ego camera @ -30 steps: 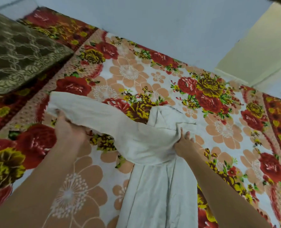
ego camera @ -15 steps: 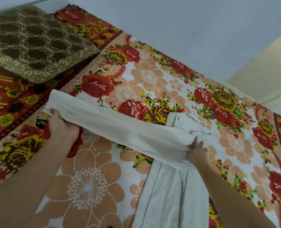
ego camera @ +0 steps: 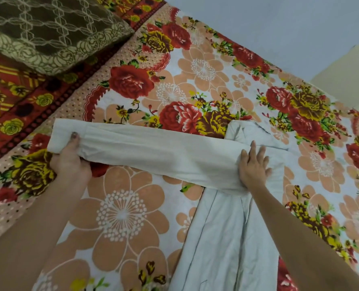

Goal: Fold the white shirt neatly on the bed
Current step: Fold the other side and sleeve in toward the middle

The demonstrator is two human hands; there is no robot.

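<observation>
While the white cotton shirt [ego camera: 227,217] lies flat on the flower-printed bedspread [ego camera: 122,217], its body running from centre toward 6 o'clock and its collar near 1 o'clock, one long sleeve [ego camera: 153,148] stretches out toward 9 o'clock. The left hand [ego camera: 69,162] pinches the cuff end, thumb on top and fingers curled beneath, closed on the cloth. The right hand [ego camera: 253,164] lies open and flat, palm pressing the shoulder where sleeve meets body, gripping nothing. Judging by its drape and soft creases, the fabric is light, limp and not slippery; it will sag wherever unsupported. The cuff and the shoulder seam look like the best holds. A brown patterned blanket [ego camera: 48,32] sits at 11 o'clock, well apart.
</observation>
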